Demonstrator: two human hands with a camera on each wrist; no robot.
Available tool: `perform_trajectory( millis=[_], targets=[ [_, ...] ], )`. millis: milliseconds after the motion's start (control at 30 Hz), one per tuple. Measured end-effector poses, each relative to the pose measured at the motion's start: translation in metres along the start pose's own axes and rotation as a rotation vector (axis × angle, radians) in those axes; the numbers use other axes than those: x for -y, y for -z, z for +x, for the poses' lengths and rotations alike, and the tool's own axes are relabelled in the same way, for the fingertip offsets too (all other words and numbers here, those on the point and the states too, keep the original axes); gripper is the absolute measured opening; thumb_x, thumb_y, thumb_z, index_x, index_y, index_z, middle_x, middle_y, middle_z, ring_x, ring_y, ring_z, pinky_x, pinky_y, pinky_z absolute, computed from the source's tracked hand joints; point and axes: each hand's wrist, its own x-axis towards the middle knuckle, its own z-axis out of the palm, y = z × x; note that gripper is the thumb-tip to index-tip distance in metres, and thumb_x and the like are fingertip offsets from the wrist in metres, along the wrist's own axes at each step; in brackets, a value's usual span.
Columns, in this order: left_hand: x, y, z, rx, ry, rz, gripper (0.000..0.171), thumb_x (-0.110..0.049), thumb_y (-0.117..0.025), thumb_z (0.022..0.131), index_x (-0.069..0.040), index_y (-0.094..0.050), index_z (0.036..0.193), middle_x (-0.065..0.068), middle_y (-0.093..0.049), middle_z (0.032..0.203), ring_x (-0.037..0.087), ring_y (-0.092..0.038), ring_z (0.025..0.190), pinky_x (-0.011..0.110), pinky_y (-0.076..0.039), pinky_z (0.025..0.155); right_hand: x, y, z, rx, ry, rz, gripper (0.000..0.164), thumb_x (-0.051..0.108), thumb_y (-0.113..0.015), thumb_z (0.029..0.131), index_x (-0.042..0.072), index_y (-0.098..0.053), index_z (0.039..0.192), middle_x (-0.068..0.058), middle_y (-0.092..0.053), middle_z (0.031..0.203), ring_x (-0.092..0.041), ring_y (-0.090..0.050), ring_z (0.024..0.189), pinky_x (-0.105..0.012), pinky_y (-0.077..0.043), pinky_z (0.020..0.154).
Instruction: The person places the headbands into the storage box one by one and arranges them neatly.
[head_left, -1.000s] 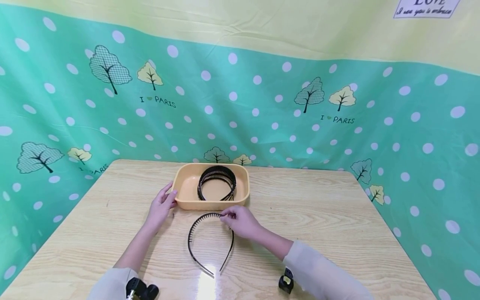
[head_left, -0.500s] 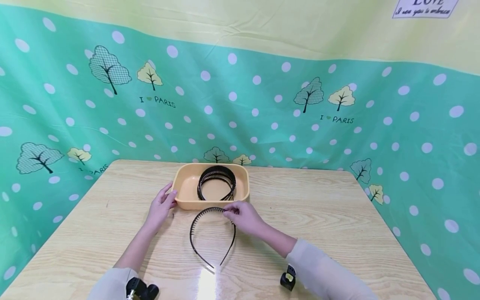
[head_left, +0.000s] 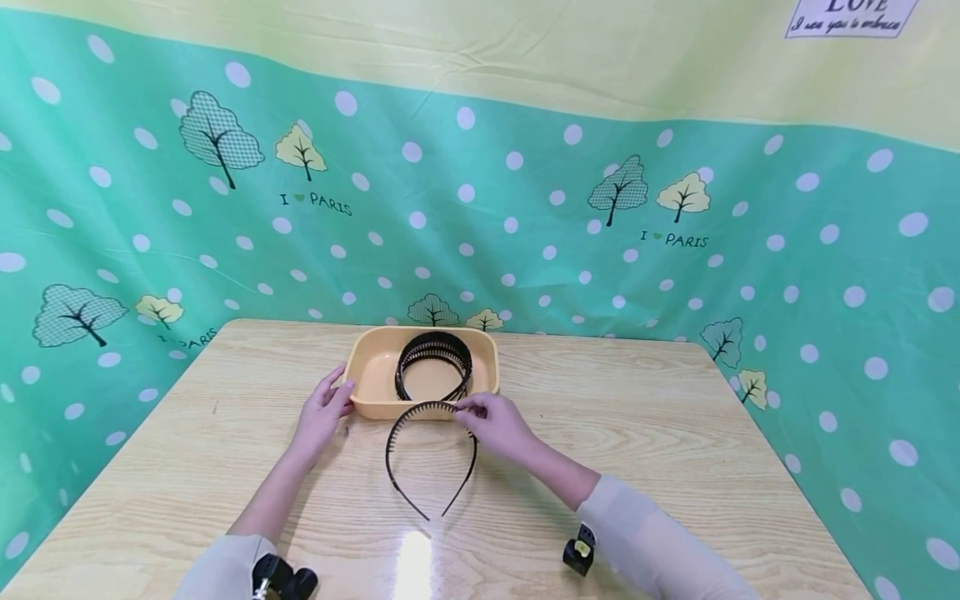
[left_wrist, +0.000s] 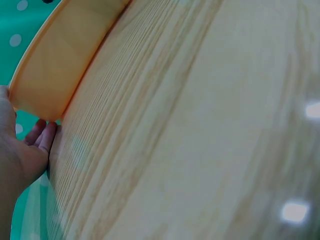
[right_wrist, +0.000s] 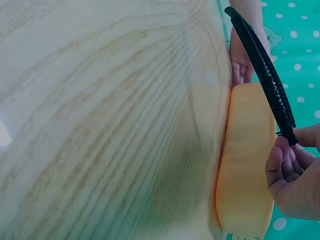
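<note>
A thin black toothed headband (head_left: 390, 454) is pinched at its upper right by my right hand (head_left: 498, 425), between thumb and fingertips. Its arch overlaps the front wall of a pale orange plastic box (head_left: 375, 410) in the head view, and its two ends point toward me. In the right wrist view the headband (right_wrist: 265, 70) rises edge-on from the fingertips beside the box. My left hand (head_left: 322, 417) touches the box's left end with relaxed fingers; the left wrist view has those fingers (left_wrist: 40, 134) at the end wall. Inside the box lie several black headbands (head_left: 433, 343), stacked together.
The box stands near the far edge of a wood-grain table (head_left: 615, 442). Behind the table hangs a green dotted curtain (head_left: 510, 275). A black camera (head_left: 281, 577) is strapped to the left wrist, another small camera (head_left: 579, 554) to the right.
My right hand has moved the headband away from me and slightly right, from the table in front of the box up to its front wall. The left hand and box have stayed put.
</note>
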Motion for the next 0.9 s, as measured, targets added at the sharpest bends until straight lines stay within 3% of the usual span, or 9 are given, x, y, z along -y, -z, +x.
perform_trajectory(
  millis=[900],
  targets=[
    [0.002,0.0,0.0,0.002,0.0,0.011,0.065,-0.049,-0.044,0.095,-0.018,-0.025,0.149,0.027,-0.049,0.131,-0.007,-0.059,0.081,0.016,-0.053,0.084,-0.004,0.014,0.009,-0.092,-0.047,0.052,0.02,0.017,-0.063,0.089,0.005,-0.068,0.104,-0.003,-0.057,0.077,-0.012,-0.047,0.064,-0.018,-0.041,0.048]
  ],
)
